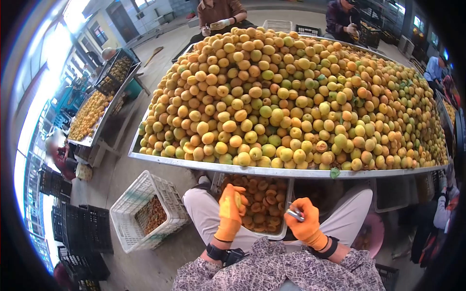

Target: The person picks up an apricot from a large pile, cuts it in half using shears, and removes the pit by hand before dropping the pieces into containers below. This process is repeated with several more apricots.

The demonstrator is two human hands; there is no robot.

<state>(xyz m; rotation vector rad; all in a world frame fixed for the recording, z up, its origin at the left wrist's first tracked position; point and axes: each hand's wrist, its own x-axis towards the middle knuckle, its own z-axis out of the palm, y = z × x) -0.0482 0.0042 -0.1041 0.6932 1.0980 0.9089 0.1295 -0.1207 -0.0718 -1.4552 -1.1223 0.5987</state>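
Note:
My left hand (232, 208), in an orange glove, is closed around a yellowish apricot (238, 199), mostly hidden by the fingers. My right hand (304, 220), gloved in orange too, grips a small metal tool (295, 215) that looks like a knife. Between and behind the hands, a white crate (284, 228) at my knees holds opened apricot halves (262, 196). Above both hands, a large metal-edged table (218, 166) bears a high heap of whole apricots (272, 106).
A white crate (167, 208) with small brown pieces stands on the floor at left. Black crates (87, 228) are stacked further left. A pink basin (376, 233) is by my right knee. Co-workers (221, 14) sit across the table.

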